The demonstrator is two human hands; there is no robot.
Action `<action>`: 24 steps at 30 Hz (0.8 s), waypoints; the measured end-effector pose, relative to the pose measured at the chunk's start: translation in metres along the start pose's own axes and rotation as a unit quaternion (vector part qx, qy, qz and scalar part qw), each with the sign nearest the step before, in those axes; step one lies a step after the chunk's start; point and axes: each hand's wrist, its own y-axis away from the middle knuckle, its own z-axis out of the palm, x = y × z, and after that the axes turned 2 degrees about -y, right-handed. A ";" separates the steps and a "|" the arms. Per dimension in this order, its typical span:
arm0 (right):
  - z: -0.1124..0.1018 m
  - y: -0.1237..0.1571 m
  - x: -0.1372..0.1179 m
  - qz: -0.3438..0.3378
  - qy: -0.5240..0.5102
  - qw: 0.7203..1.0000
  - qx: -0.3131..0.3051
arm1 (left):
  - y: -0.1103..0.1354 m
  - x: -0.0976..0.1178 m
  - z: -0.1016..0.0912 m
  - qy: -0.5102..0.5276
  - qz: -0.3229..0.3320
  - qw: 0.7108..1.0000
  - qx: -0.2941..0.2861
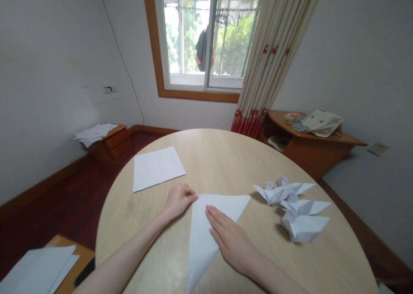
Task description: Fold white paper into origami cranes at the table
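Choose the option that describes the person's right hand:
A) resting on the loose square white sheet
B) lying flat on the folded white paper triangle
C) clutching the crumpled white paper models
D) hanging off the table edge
B: the right hand lies flat, fingers extended, on the folded white paper triangle, whose tip meets the curled left hand.

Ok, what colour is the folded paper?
The folded paper is plain white, shown best in the head view.
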 end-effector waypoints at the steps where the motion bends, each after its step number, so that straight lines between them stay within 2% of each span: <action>1: -0.001 0.000 0.000 0.000 0.000 1.000 -0.002 | 0.000 0.000 -0.001 0.001 0.002 1.000 -0.001; 5: -0.002 -0.001 -0.001 -0.005 0.007 1.000 -0.009 | 0.001 0.000 -0.002 0.016 -0.002 1.000 -0.016; 10: -0.001 -0.001 0.000 -0.015 0.004 1.000 0.013 | 0.002 -0.001 -0.001 0.023 -0.015 0.999 -0.025; 24: -0.001 -0.004 0.005 -0.026 0.022 0.999 0.010 | -0.005 -0.003 0.001 -0.017 -0.010 1.000 0.009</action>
